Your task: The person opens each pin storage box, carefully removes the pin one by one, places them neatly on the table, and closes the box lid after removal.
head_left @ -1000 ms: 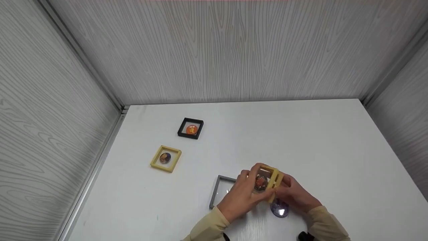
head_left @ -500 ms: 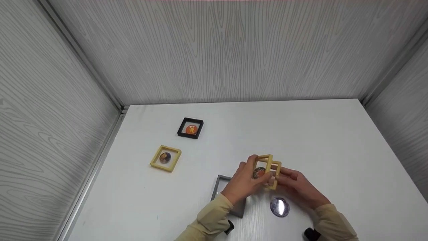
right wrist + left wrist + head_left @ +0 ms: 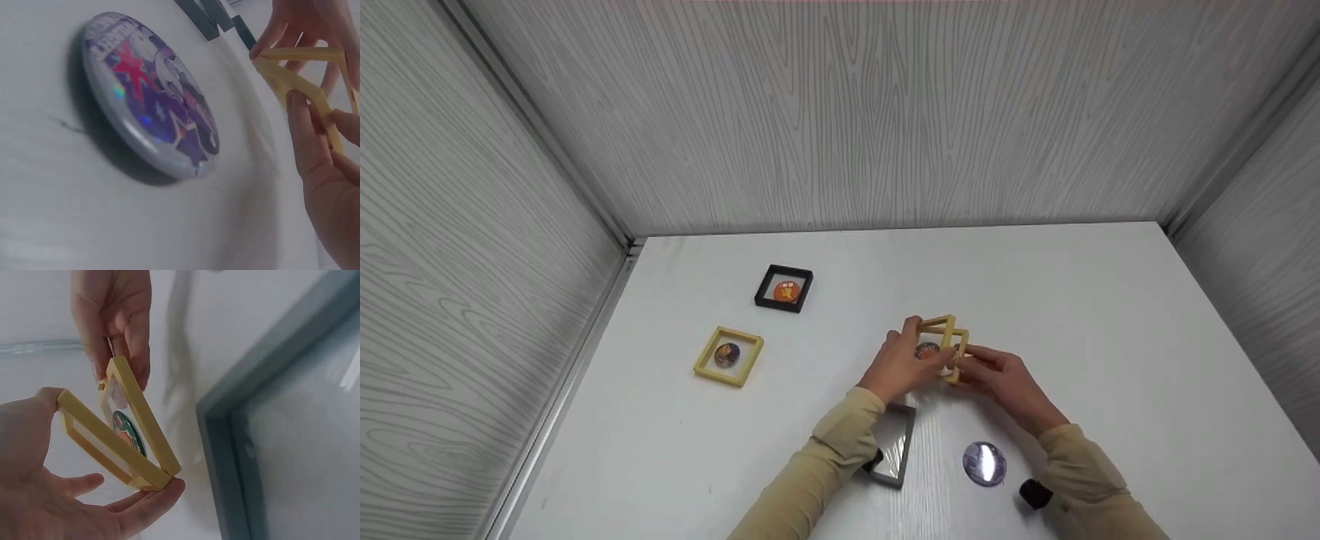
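Yellow frame (image 3: 147,419): parted into two halves that meet along one edge, held above the worktop (image 3: 1072,315); probably light, stiff plastic.
Left hand (image 3: 898,367): grips one half by opposite ends.
Right hand (image 3: 1005,379): pinches the other half's rim.
Clear pane (image 3: 934,339): likely thin, easily smudged or torn.
Round badge (image 3: 128,433): inside the frame; seems smooth, apt to slip.
Best hold: the rigid rims.

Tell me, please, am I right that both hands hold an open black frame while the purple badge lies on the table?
Not quite: the open frame is yellow, as the left wrist view shows. The left hand and right hand do hold it, and the purple badge lies on the table.
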